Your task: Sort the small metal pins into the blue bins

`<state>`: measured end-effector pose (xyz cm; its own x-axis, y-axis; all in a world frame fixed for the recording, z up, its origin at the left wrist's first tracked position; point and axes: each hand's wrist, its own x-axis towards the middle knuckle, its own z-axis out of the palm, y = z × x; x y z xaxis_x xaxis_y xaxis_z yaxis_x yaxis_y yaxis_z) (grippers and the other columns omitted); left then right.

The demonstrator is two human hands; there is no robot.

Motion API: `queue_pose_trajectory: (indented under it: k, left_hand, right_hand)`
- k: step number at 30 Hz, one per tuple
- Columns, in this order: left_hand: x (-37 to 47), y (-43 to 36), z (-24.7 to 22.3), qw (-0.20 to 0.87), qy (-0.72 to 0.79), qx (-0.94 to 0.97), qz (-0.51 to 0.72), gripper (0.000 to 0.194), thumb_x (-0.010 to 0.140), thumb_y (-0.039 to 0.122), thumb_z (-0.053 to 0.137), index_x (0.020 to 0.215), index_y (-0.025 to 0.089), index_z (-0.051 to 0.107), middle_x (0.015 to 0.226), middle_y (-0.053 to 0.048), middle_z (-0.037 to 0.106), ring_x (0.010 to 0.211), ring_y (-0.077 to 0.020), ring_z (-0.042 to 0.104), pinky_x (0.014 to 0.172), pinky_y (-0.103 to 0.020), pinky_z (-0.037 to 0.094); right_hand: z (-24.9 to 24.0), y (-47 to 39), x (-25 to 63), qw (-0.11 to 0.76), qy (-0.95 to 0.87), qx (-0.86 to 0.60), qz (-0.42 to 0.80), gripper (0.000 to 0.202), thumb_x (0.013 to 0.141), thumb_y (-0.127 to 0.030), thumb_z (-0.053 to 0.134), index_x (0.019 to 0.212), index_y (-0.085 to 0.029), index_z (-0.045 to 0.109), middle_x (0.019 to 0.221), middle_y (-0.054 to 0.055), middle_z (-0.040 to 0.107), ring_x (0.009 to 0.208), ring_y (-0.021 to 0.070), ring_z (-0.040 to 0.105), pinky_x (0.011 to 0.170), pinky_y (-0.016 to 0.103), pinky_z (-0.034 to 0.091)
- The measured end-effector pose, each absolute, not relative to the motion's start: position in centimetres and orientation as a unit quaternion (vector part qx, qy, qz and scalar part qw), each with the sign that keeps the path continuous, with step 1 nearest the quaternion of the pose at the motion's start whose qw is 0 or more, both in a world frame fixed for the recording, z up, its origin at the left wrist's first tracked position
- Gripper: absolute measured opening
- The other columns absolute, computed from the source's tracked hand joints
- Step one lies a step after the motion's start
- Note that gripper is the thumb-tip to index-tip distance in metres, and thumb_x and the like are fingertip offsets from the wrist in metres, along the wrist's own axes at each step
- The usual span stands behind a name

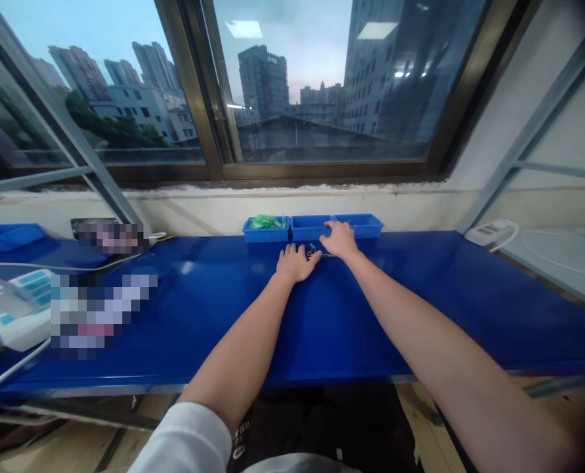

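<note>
My left hand (296,264) rests on the blue tabletop with its fingers spread. Against its thumb side lies a small cluster of shiny metal pieces (312,250), too small to name. My right hand (340,240) is just to the right, by the front edge of a long blue bin (312,227). Its fingers are bent but apart, and I see nothing held between them. A thin metal piece shows on the table between the two hands. Left of the long bin, a smaller blue bin (266,235) holds green plastic packets (267,222).
A blue table (213,328) runs under a window. At left are a white device (11,315) with cables, a blurred-out item and another blue tray (11,235). A white power strip (490,231) lies at the right by a grey metal frame (513,154).
</note>
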<state>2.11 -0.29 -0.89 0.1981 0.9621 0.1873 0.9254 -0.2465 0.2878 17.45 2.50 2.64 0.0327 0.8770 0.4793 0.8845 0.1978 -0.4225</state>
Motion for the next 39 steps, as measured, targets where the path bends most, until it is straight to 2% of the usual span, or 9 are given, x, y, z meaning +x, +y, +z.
queue_pose_trajectory:
  k: [6, 9, 14, 16, 22, 26, 34, 37, 39]
  left_hand:
    - [2.3, -0.4, -1.0, 0.073, 0.607, 0.783, 0.113, 0.094, 0.076, 0.08, 0.012, 0.141, 0.016, 0.033, 0.15, -0.019, 0.024, 0.139, -0.0339, 0.019, 0.111, -0.051, 0.013]
    - [2.3, -0.5, -0.8, 0.067, 0.604, 0.786, 0.109, 0.094, 0.076, 0.08, 0.014, 0.141, 0.015, 0.033, 0.15, -0.019, 0.024, 0.139, -0.0346, 0.019, 0.11, -0.052, 0.014]
    - [2.3, -0.5, -0.7, 0.063, 0.602, 0.789, 0.102, 0.098, 0.072, 0.083, 0.02, 0.141, 0.014, 0.033, 0.15, -0.021, 0.023, 0.139, -0.0359, 0.018, 0.11, -0.053, 0.014]
    - [2.4, -0.5, -0.6, 0.067, 0.602, 0.79, 0.096, 0.099, 0.072, 0.084, 0.021, 0.141, 0.013, 0.032, 0.151, -0.02, 0.02, 0.14, -0.0354, 0.016, 0.11, -0.053, 0.014]
    - [2.5, -0.2, -0.5, 0.071, 0.593, 0.798, 0.083, 0.097, 0.075, 0.08, 0.022, 0.143, 0.01, 0.029, 0.152, -0.019, 0.017, 0.141, -0.0337, 0.013, 0.112, -0.05, 0.014]
    - [2.7, 0.0, -0.5, 0.067, 0.568, 0.817, 0.079, 0.086, 0.082, 0.069, 0.025, 0.144, 0.01, 0.026, 0.151, -0.018, 0.02, 0.14, -0.0326, 0.016, 0.112, -0.05, 0.016]
    - [2.5, 0.7, -1.1, 0.053, 0.513, 0.849, 0.114, 0.068, 0.086, 0.057, 0.035, 0.138, 0.014, 0.037, 0.146, -0.016, 0.036, 0.135, -0.0336, 0.029, 0.109, -0.051, 0.024]
    - [2.5, 0.9, -1.0, 0.052, 0.506, 0.852, 0.128, 0.059, 0.085, 0.054, 0.04, 0.13, 0.018, 0.046, 0.14, -0.012, 0.045, 0.132, -0.0323, 0.035, 0.108, -0.049, 0.027]
    - [2.5, 1.0, -0.9, 0.059, 0.504, 0.85, 0.137, 0.052, 0.083, 0.054, 0.043, 0.122, 0.019, 0.052, 0.131, -0.011, 0.054, 0.129, -0.0308, 0.04, 0.106, -0.046, 0.031]
  right_hand:
    - [3.9, 3.6, 17.0, 0.209, -0.731, -0.65, 0.0, 0.062, 0.07, -0.033, 0.06, 0.131, -0.023, 0.049, 0.14, 0.009, 0.043, 0.123, 0.039, 0.033, 0.096, 0.056, 0.03]
    - [3.4, 3.4, 16.8, 0.208, -0.733, -0.647, 0.026, 0.068, 0.069, -0.034, 0.061, 0.135, -0.025, 0.045, 0.146, 0.008, 0.034, 0.127, 0.0399, 0.028, 0.098, 0.056, 0.03]
    - [1.6, 1.6, 17.1, 0.322, -0.643, -0.694, 0.008, 0.045, 0.079, -0.037, 0.049, 0.119, -0.02, 0.057, 0.128, 0.011, 0.052, 0.12, 0.032, 0.039, 0.096, 0.048, 0.034]
    - [1.0, 0.9, 17.3, 0.318, -0.591, -0.741, 0.016, 0.044, 0.08, -0.042, 0.047, 0.113, -0.016, 0.061, 0.12, 0.014, 0.056, 0.116, 0.0333, 0.043, 0.095, 0.049, 0.034]
    - [-0.1, 0.5, 17.3, 0.214, -0.576, -0.785, 0.081, 0.081, 0.084, -0.063, 0.029, 0.13, 0.001, 0.047, 0.14, 0.026, 0.037, 0.13, 0.038, 0.031, 0.106, 0.05, 0.019]
    - [-0.4, 1.0, 16.6, 0.17, -0.643, -0.736, 0.127, 0.091, 0.084, -0.069, 0.017, 0.138, 0.001, 0.036, 0.147, 0.024, 0.026, 0.137, 0.0351, 0.02, 0.111, 0.047, 0.011]
    - [-0.8, 2.1, 16.9, 0.125, -0.744, -0.64, 0.142, 0.068, 0.092, -0.056, 0.016, 0.142, -0.014, 0.034, 0.151, 0.014, 0.023, 0.14, 0.0295, 0.016, 0.111, 0.046, 0.011]
    - [-0.9, 2.1, 17.0, 0.134, -0.763, -0.618, 0.135, 0.058, 0.093, -0.048, 0.022, 0.139, -0.017, 0.041, 0.149, 0.014, 0.03, 0.138, 0.029, 0.023, 0.111, 0.045, 0.015]
    - [-0.8, 2.0, 17.0, 0.156, -0.769, -0.606, 0.128, 0.049, 0.092, -0.043, 0.031, 0.131, -0.019, 0.051, 0.141, 0.013, 0.043, 0.132, 0.0277, 0.036, 0.107, 0.042, 0.024]
